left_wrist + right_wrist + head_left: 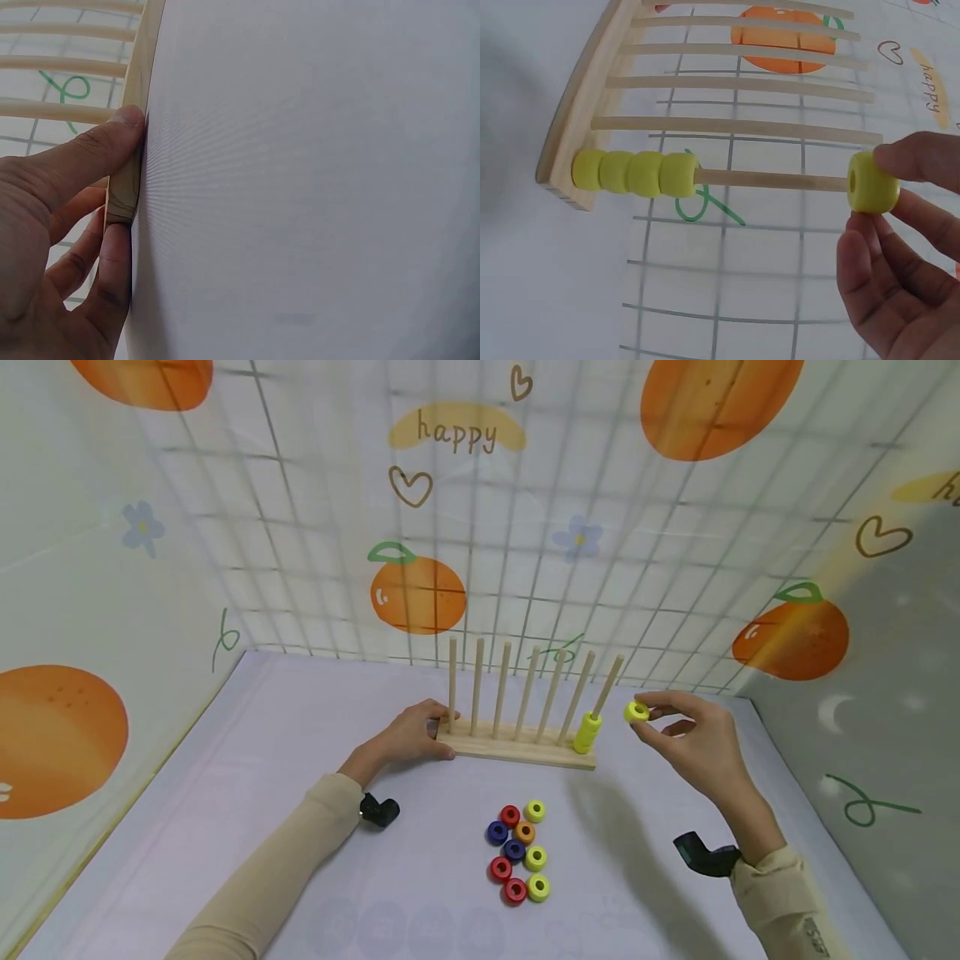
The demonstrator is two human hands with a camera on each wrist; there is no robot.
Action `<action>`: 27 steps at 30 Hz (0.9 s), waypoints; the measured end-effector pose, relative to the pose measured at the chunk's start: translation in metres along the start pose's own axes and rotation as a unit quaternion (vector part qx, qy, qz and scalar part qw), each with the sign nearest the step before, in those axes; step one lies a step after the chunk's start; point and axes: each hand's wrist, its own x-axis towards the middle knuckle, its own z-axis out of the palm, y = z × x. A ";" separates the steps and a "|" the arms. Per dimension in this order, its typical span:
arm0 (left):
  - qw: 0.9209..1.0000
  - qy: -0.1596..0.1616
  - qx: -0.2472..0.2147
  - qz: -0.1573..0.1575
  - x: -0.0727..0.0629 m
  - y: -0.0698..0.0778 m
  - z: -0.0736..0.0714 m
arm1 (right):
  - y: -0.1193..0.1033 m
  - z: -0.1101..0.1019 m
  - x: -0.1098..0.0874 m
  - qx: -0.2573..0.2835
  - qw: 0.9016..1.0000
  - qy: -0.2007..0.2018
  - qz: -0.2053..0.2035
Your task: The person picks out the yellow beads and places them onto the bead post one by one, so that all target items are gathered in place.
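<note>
A wooden rack (pixel 517 750) with a row of upright pegs stands on the table. Its left end is gripped by my left hand (pixel 408 732), the thumb (pixel 112 142) on one side of the base and fingers on the other. Several yellow beads (pixel 587 732) are stacked at the bottom of the rightmost peg (pixel 772 179). Between thumb and fingertips, my right hand (pixel 693 739) pinches another yellow bead (pixel 874 182). In the right wrist view this bead appears at that peg's tip, its hole facing the peg; whether they touch I cannot tell.
Loose beads lie in front of the rack: yellow (pixel 537 887), red (pixel 514 891), dark blue (pixel 497 832) and one orange bead (pixel 524 833). A white table (pixel 300 710) meets printed cloth walls (pixel 330 568) at the back and sides.
</note>
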 end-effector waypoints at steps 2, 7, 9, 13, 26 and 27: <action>1.000 0.000 -0.002 -0.001 0.000 -0.001 0.000 | -0.001 -0.001 0.003 0.001 1.000 0.002 0.000; 1.000 0.001 -0.005 -0.002 0.001 -0.004 0.001 | -0.004 -0.004 0.013 0.005 1.000 0.010 -0.003; 1.000 0.001 -0.007 -0.002 0.001 -0.004 0.002 | -0.005 -0.005 0.017 0.009 1.000 0.013 -0.006; 1.000 0.001 -0.009 -0.003 0.000 -0.003 0.002 | -0.005 -0.010 0.022 0.025 0.999 0.021 -0.007; 1.000 0.000 -0.002 -0.013 -0.001 0.000 -0.001 | -0.012 -0.014 0.043 0.034 0.999 0.031 -0.010; 1.000 0.000 0.000 -0.012 -0.001 0.000 -0.001 | -0.013 -0.013 0.045 0.035 0.999 0.031 -0.011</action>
